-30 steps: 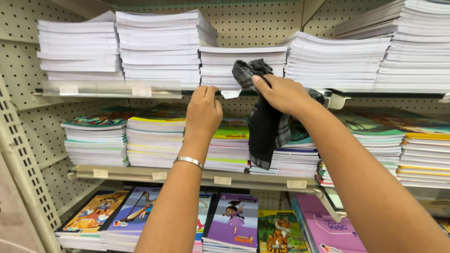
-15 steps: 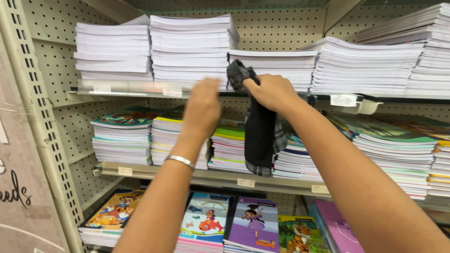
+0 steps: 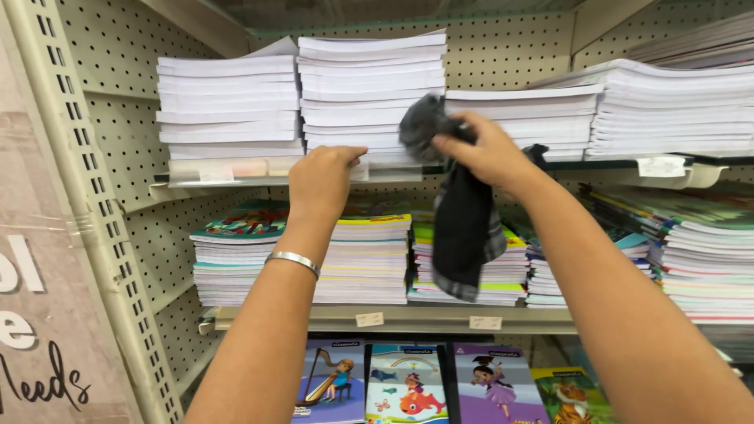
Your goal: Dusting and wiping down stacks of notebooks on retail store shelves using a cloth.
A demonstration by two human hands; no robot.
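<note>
Hands at the notebook shelf

Right hand (image 3: 488, 153) grips a dark grey cloth (image 3: 463, 228), fingers closed around its bunched top against the upper shelf's middle stack (image 3: 369, 94); the rest hangs down. Left hand (image 3: 320, 182), with a silver bangle (image 3: 292, 260), rests curled on the shelf edge (image 3: 236, 182) below that stack. Four white stacks fill the upper shelf; four picture books (image 3: 408, 385) stand below.

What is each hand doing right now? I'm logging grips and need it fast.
Left hand: fingers pressed on the middle stack of white booklets, gripping nothing.
Right hand: closed on a dark cloth.
</note>
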